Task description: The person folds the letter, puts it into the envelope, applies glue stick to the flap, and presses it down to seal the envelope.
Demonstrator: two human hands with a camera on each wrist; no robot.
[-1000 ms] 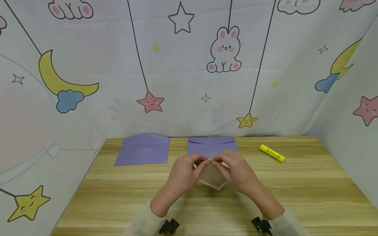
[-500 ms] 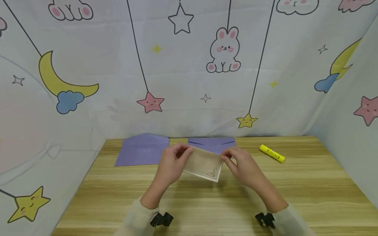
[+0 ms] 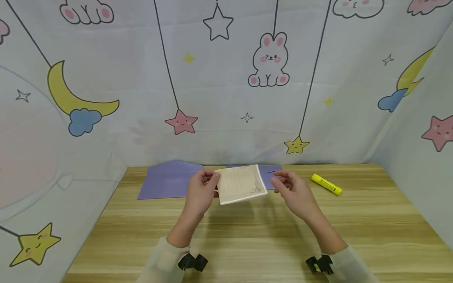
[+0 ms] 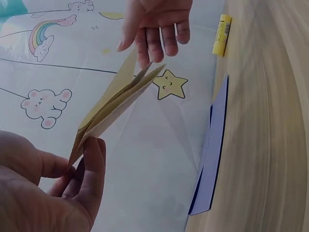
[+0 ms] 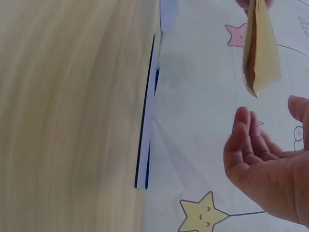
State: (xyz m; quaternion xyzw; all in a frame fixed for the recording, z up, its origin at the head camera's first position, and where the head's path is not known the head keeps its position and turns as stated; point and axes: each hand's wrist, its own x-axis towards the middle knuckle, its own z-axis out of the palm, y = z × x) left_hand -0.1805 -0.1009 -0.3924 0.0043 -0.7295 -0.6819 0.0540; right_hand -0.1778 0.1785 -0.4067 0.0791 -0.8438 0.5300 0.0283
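Note:
A folded sheet of cream letter paper (image 3: 238, 185) hangs above the table, with faint ruled lines and an ornate corner print on its upper face. My left hand (image 3: 201, 192) pinches its left edge between thumb and fingers. Side-on in the left wrist view, the letter paper (image 4: 116, 99) shows several layers spreading apart at the far end. My right hand (image 3: 296, 196) is off the paper's right edge and touches nothing. In the right wrist view the right hand (image 5: 270, 169) has loosely bent fingers, with a gap between them and the paper (image 5: 263, 53).
A purple envelope (image 3: 168, 182) with its flap raised lies at the back left of the wooden table (image 3: 247, 243). Another purple envelope (image 3: 270, 179), partly hidden by the paper, lies at the back middle. A yellow glue stick (image 3: 326, 184) is at the right. Printed cloth (image 3: 226, 78) hangs behind.
The letter paper has been turned, and its ruled face now shows upward. Both hands have drawn apart; the right hand has let go of the paper, and the left still holds it.

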